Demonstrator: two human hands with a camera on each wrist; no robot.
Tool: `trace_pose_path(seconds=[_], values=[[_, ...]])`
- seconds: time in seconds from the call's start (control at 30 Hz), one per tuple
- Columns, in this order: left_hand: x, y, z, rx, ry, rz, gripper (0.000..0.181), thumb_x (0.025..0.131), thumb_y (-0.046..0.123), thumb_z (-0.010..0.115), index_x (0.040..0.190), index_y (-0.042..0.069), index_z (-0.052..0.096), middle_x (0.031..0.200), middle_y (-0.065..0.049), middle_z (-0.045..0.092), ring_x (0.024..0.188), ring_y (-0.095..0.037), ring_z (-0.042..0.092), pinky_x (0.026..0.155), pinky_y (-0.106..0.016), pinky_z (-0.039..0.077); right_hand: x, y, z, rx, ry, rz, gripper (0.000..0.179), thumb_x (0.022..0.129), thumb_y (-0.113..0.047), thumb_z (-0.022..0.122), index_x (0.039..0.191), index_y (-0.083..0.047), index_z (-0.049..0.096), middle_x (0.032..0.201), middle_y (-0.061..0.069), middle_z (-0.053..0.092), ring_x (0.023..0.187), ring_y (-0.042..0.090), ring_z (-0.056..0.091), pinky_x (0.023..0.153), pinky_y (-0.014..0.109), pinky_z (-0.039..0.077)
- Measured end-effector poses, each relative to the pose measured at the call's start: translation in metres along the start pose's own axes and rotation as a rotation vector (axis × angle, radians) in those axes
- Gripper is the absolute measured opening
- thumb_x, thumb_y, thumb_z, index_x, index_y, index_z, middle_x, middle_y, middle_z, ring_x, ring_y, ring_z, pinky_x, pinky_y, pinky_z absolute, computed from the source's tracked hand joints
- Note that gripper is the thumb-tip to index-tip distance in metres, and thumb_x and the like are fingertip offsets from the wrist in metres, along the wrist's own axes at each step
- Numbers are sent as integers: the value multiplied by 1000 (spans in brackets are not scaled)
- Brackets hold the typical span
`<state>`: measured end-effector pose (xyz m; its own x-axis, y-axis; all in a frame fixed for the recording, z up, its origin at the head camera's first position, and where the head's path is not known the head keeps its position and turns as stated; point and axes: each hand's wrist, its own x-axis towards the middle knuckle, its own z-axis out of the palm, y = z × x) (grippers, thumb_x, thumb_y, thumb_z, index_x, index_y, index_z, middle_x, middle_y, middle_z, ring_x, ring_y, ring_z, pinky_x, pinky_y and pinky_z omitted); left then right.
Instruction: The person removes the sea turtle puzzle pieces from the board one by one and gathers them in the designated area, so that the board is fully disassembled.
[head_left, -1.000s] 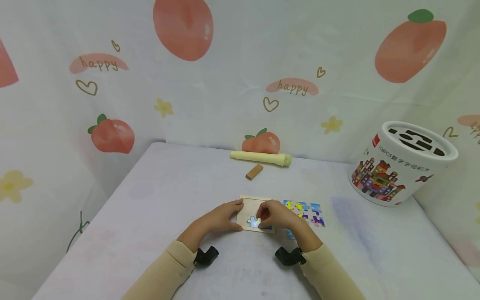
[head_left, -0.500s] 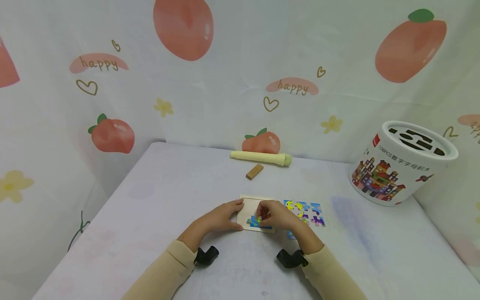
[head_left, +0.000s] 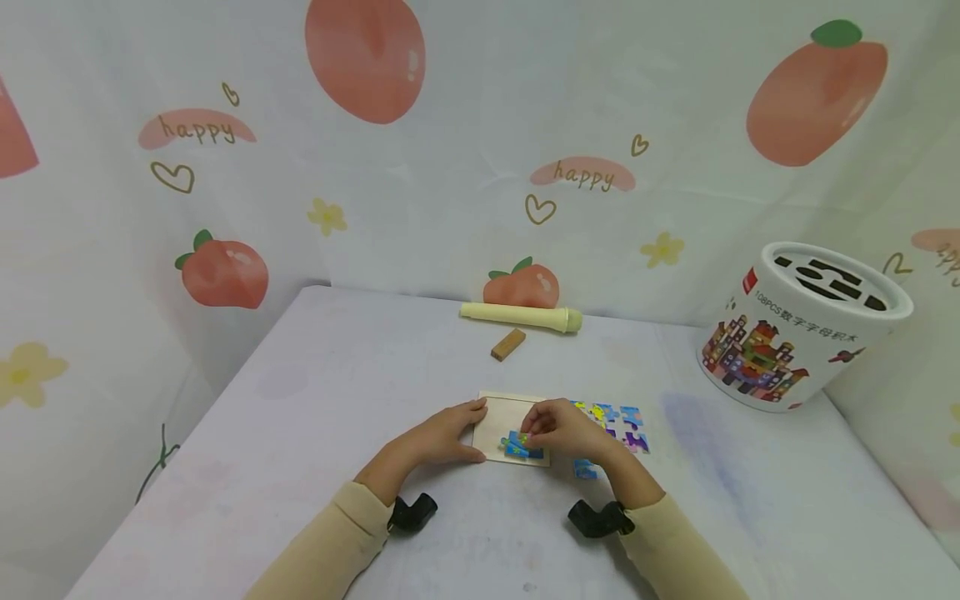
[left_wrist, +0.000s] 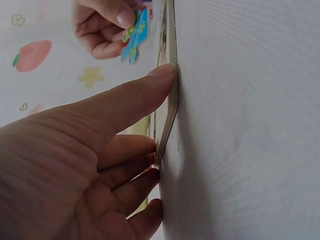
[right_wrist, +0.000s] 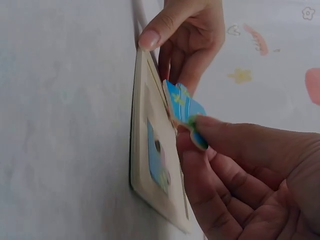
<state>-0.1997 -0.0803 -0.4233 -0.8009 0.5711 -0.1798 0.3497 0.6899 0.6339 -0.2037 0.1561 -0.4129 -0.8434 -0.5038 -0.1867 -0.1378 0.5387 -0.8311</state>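
A shallow wooden puzzle tray (head_left: pixel 491 417) lies flat on the table. My left hand (head_left: pixel 446 435) holds its left end, the thumb at the near corner and the fingers along the left side. Between thumb and fingers, my right hand (head_left: pixel 567 429) pinches a blue jigsaw piece (right_wrist: pixel 182 102) with yellow-green flowers. That piece is tilted and raised over the tray in both wrist views. Another jigsaw piece (right_wrist: pixel 156 157), mostly blue, lies inside the tray near its right end, partly hidden by the right hand in the head view.
Several loose pieces (head_left: pixel 634 429) lie right of the tray, partly behind the right hand, with a blue one (head_left: pixel 585 469) nearer. Behind the tray are a small wooden block (head_left: pixel 508 344) and a pale yellow toy microphone (head_left: pixel 521 316). A big white tub (head_left: pixel 787 350) stands back right.
My right hand has shifted slightly right with the jigsaw piece, whose face has turned from pale glare to blue. The left hand and tray have stayed put.
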Motion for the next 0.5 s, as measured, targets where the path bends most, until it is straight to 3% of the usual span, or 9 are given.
trace_pose_path(seconds=[0.17, 0.4, 0.5], values=[[1, 0, 1, 28, -3, -2, 75, 81, 25, 72, 141, -1, 36, 153, -9, 26, 142, -28, 23, 115, -43, 24, -12, 10, -11, 49, 17, 23, 19, 81, -13, 71, 92, 1, 65, 79, 3, 65, 71, 12, 57, 63, 24, 50], [-3, 2, -1, 21, 2, 27, 76, 81, 26, 72, 141, -3, 35, 153, -12, 27, 141, -31, 25, 114, -44, 25, -34, 22, -27, 160, 14, 34, 24, 85, -11, 66, 98, 9, 61, 80, 6, 64, 71, 14, 65, 68, 32, 58], [-4, 3, -2, 14, 6, 30, 76, 81, 26, 72, 141, -3, 35, 153, -12, 27, 141, -31, 25, 114, -45, 25, -42, 29, -33, 160, 31, 42, 26, 85, -13, 67, 98, 9, 60, 80, 5, 64, 71, 14, 65, 69, 31, 58]])
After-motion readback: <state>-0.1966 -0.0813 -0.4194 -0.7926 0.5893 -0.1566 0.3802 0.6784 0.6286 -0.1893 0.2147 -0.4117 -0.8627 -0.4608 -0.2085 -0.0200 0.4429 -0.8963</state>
